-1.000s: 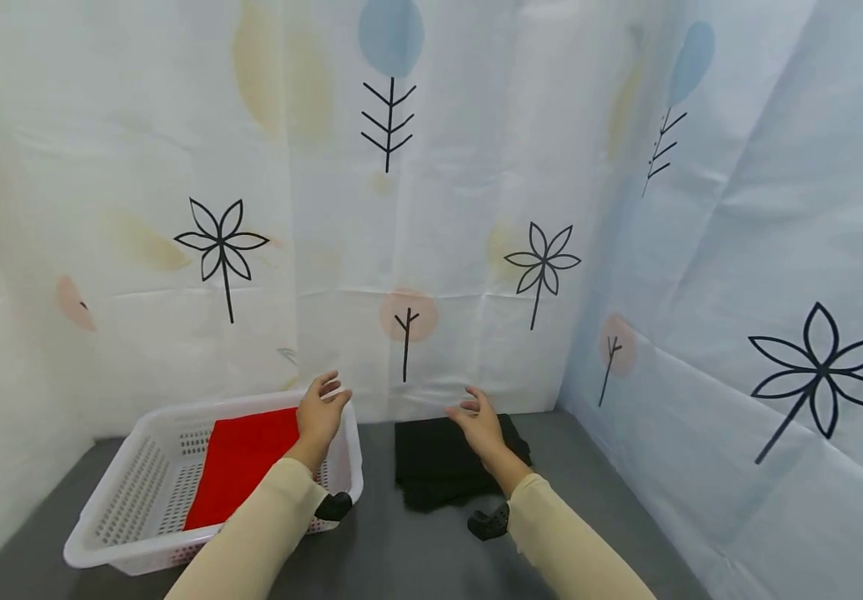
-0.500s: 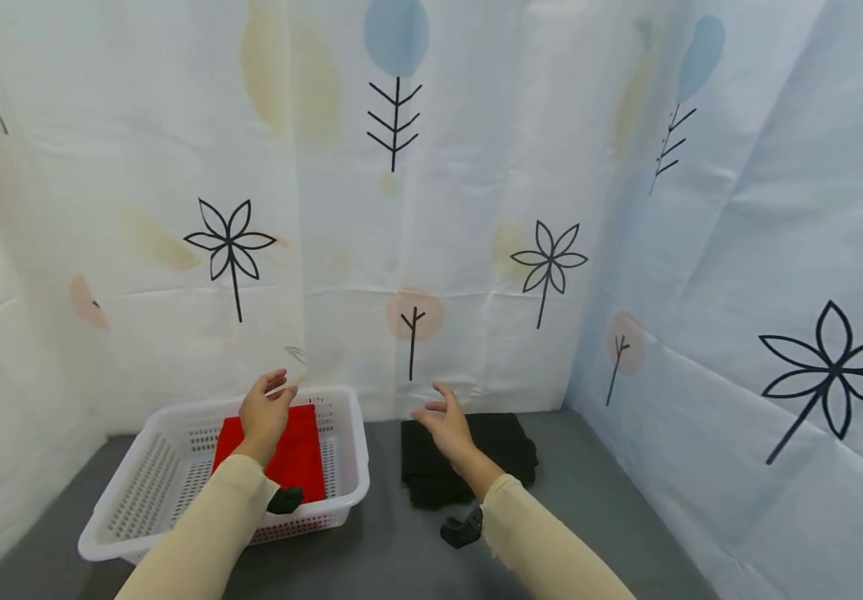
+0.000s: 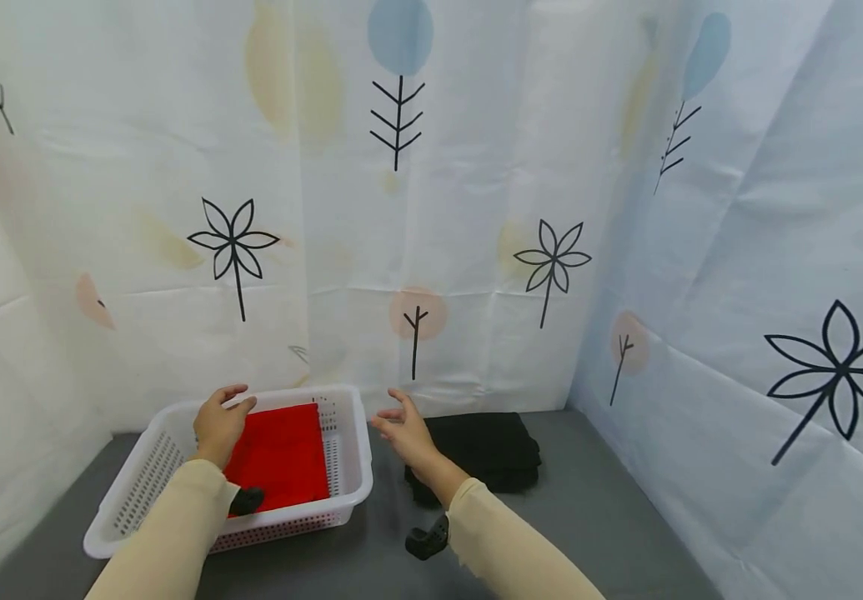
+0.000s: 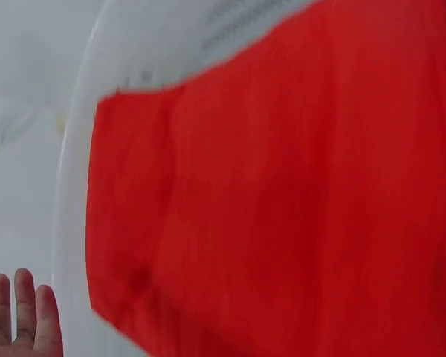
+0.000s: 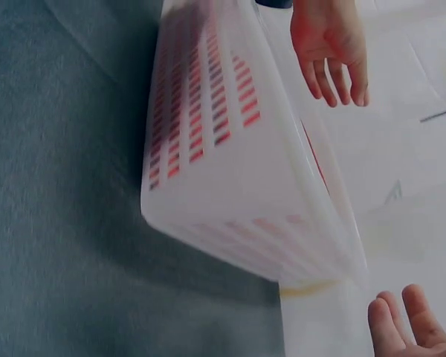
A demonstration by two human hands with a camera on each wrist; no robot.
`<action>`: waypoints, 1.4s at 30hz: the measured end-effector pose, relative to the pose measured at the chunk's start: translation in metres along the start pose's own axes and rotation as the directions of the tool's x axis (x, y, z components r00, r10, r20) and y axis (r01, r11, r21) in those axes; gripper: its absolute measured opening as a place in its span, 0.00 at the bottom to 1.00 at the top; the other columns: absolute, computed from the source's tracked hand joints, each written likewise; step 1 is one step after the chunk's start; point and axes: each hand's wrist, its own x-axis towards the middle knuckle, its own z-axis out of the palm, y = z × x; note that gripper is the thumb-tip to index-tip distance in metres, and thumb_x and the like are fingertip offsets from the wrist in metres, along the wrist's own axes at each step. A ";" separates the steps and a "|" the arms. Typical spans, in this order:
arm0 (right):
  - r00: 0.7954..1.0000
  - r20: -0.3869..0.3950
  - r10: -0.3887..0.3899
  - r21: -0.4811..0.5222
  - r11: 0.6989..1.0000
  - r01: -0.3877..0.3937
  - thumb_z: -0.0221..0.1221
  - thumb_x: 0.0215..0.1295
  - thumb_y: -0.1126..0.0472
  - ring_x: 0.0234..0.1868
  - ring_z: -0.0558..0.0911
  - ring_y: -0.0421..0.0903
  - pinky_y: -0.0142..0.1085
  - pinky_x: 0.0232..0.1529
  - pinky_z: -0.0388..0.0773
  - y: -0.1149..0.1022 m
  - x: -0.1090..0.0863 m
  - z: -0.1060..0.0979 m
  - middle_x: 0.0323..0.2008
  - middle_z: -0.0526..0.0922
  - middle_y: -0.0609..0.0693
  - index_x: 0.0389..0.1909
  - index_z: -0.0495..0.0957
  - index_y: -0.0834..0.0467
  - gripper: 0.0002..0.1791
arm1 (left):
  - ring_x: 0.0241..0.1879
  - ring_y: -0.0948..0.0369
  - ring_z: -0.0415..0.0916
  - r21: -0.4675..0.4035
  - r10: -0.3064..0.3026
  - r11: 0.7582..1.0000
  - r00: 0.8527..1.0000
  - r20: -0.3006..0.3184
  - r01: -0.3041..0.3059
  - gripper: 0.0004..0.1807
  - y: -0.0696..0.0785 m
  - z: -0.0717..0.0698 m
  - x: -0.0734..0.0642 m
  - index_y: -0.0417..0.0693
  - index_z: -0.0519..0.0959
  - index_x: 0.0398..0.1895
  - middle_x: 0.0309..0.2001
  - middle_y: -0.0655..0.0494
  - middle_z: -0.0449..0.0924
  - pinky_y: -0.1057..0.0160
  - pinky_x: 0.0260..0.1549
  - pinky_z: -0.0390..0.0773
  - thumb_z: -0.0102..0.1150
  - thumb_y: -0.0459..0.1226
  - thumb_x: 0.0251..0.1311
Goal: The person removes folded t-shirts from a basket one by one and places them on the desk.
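Note:
A folded red cloth (image 3: 284, 458) lies inside a white perforated plastic basket (image 3: 362, 467) on the left of the table. My left hand (image 3: 218, 427) hovers over the basket's left part with its fingers relaxed and holds nothing. In the left wrist view the red cloth (image 4: 267, 193) fills most of the picture, and fingertips of the left hand (image 4: 24, 320) show at the lower left. Just right of the basket, my right hand (image 3: 408, 437) is raised with fingers loosely spread and nothing in them. Behind its wrist lies a folded black cloth (image 3: 487, 450), partly hidden by the forearm.
The grey tabletop (image 3: 589, 508) runs under basket and cloth. A patterned white curtain (image 3: 469, 350) closes off the back and both sides. Each wrist carries a small black device (image 3: 428, 537).
The left hand has moved left across the basket, uncovering more of the red cloth. The right hand has moved left from the black cloth toward the basket. The view has shifted slightly.

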 end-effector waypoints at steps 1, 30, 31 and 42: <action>1.000 0.014 -0.001 0.012 1.000 0.001 0.63 0.66 0.57 0.50 0.82 0.53 0.48 0.54 0.79 -0.001 0.000 0.004 0.52 0.80 0.60 0.73 0.59 0.57 0.37 | 0.63 0.41 0.68 0.008 -0.007 1.000 1.000 0.013 0.007 0.24 -0.002 -0.004 0.001 0.39 0.69 0.66 0.69 0.35 0.64 0.49 0.53 0.74 0.52 0.40 0.70; 0.968 0.211 0.135 0.112 0.981 -0.161 0.57 0.71 0.49 0.56 0.78 0.55 0.53 0.58 0.76 -0.013 -0.002 0.062 0.62 0.73 0.62 0.72 0.58 0.59 0.36 | 0.71 0.29 0.41 0.178 -0.092 0.984 0.901 0.424 0.017 0.34 -0.053 -0.023 0.022 0.35 0.54 0.72 0.72 0.21 0.41 0.33 0.68 0.49 0.48 0.47 0.72; 0.965 0.221 0.142 0.117 0.978 -0.171 0.57 0.71 0.48 0.57 0.77 0.56 0.55 0.58 0.76 -0.013 -0.002 0.064 0.63 0.72 0.62 0.73 0.57 0.58 0.36 | 0.71 0.29 0.41 0.180 -0.097 0.984 0.898 0.430 0.020 0.35 -0.055 -0.024 0.023 0.36 0.54 0.73 0.72 0.21 0.41 0.33 0.68 0.49 0.48 0.47 0.72; 0.942 0.258 0.212 0.115 0.962 -0.248 0.58 0.69 0.47 0.65 0.68 0.66 0.65 0.61 0.66 -0.010 0.000 0.078 0.64 0.70 0.61 0.72 0.59 0.55 0.35 | 0.68 0.30 0.48 0.085 -0.144 0.989 0.869 0.474 0.118 0.40 -0.068 -0.021 0.033 0.39 0.50 0.75 0.73 0.24 0.37 0.33 0.65 0.59 0.55 0.46 0.69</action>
